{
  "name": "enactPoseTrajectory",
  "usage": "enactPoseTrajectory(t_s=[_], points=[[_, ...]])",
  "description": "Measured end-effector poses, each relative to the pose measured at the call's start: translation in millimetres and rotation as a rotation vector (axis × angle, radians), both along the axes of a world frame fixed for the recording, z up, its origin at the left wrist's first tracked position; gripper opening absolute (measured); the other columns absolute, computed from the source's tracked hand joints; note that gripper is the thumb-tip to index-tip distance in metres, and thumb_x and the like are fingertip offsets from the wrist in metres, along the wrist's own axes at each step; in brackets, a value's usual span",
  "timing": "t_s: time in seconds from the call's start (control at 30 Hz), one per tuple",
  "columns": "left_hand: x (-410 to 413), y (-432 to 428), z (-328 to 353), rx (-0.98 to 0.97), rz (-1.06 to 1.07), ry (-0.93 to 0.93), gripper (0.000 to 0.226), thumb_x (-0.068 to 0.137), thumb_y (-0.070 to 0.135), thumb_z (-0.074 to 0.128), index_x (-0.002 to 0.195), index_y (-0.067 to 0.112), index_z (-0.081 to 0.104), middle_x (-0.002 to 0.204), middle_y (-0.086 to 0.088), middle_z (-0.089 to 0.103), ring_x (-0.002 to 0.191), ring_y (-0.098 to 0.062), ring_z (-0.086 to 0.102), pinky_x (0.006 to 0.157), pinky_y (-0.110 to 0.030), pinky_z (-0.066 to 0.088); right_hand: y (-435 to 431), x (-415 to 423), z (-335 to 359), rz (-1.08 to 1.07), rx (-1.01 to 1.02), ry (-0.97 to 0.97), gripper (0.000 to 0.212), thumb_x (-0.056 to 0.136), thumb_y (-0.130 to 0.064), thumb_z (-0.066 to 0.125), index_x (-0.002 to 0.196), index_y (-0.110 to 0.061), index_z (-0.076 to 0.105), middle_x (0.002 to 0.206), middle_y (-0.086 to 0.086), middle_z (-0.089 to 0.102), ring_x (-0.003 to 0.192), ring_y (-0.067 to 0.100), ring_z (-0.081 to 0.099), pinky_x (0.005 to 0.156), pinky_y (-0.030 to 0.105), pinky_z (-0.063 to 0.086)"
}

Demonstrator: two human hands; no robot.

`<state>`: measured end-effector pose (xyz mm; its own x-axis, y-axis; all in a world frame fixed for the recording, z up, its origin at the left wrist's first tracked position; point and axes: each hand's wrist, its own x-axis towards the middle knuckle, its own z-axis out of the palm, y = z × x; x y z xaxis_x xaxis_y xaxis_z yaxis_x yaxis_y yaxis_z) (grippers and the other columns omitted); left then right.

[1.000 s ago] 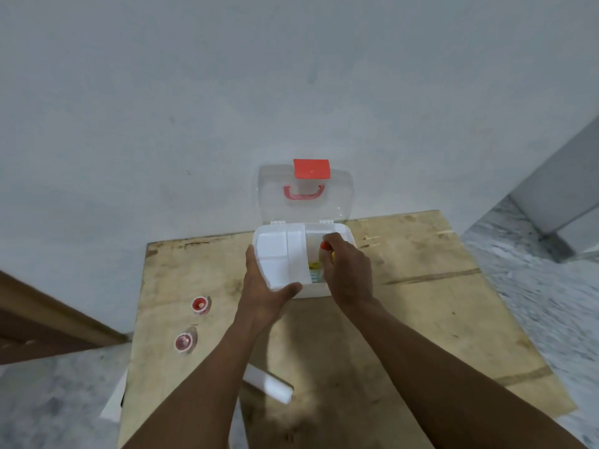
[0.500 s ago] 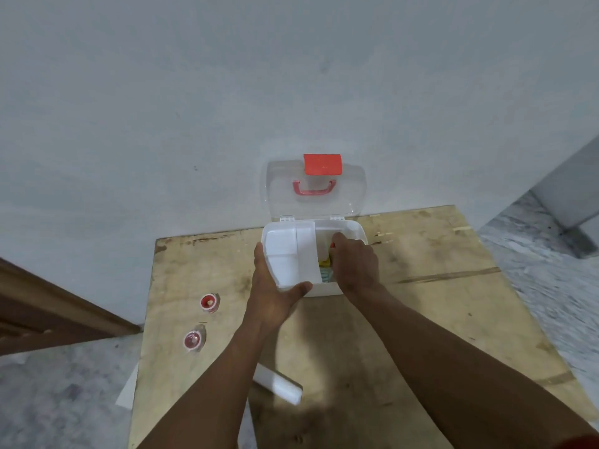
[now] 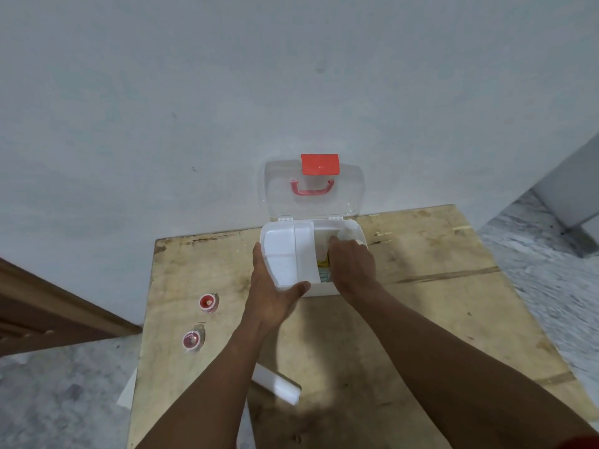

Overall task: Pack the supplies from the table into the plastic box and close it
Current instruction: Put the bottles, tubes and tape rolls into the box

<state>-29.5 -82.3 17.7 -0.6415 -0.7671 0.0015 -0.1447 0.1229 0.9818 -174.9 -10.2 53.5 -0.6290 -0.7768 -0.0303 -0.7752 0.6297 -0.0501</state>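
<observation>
A white plastic box (image 3: 325, 289) stands at the far edge of the wooden table (image 3: 421, 286), its clear lid (image 3: 346, 192) with red latch and handle upright against the wall. My left hand (image 3: 272, 293) grips the white inner tray (image 3: 288, 254), which sits over the box's left half. My right hand (image 3: 351, 264) reaches into the right half, where yellow and blue items (image 3: 323, 268) lie. Its fingertips are hidden inside the box. Two small red-capped bottles (image 3: 207, 302) (image 3: 193, 340) stand on the table's left side. A flat white packet (image 3: 275, 384) lies under my left forearm.
The wall rises directly behind the box. A white sheet (image 3: 127, 393) pokes out at the table's left edge. Grey stone floor surrounds the table, and a brown wooden board (image 3: 48, 315) leans at the left.
My right hand has gone deeper into the box, and the red item seen at its fingertips no longer shows. The left hand stays on the tray.
</observation>
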Motion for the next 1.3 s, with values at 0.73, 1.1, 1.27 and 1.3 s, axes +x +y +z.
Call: enactPoseTrajectory(t_s=[0.73,1.1,1.27,1.3], points=[[2,-1,-5,-0.014,-0.006,-0.026,0.094,0.065,0.011,0.088,0.135,0.023,0.025,0.117,0.028,0.043,0.106,0.019,0.047,0.074,-0.003,0.046,70,59,-10,-0.092,-0.558,-0.133,0.008,0.092,-0.023,0.062,0.088,-0.016,0.064,0.08,-0.001,0.07,0.065,0.017,0.064,0.057,0.033,0.055],[3,0,-2,-0.064,-0.014,-0.134,0.101,0.068,0.019,0.087,0.141,0.014,0.018,0.121,0.012,0.042,0.112,-0.007,0.046,0.086,-0.024,0.042,103,140,-40,-0.051,-0.354,-0.496,0.017,0.089,-0.013,0.056,0.105,-0.013,0.064,0.099,0.005,0.068,0.089,0.023,0.063,0.075,0.035,0.048],[3,5,-2,-0.022,0.029,-0.182,0.101,0.07,0.023,0.086,0.143,0.018,0.017,0.122,0.009,0.042,0.113,-0.014,0.046,0.088,-0.032,0.045,93,95,-23,-0.175,-0.416,-0.432,0.037,0.089,-0.024,0.062,0.124,-0.016,0.055,0.116,0.007,0.063,0.106,0.026,0.06,0.087,0.039,0.051],[2,7,-2,-0.015,0.039,-0.19,0.102,0.07,0.024,0.086,0.144,0.019,0.016,0.122,0.008,0.042,0.114,-0.015,0.046,0.09,-0.033,0.046,91,82,-19,-0.197,-0.46,-0.394,0.04,0.087,-0.026,0.065,0.124,-0.016,0.053,0.115,0.008,0.063,0.105,0.027,0.06,0.085,0.039,0.051]])
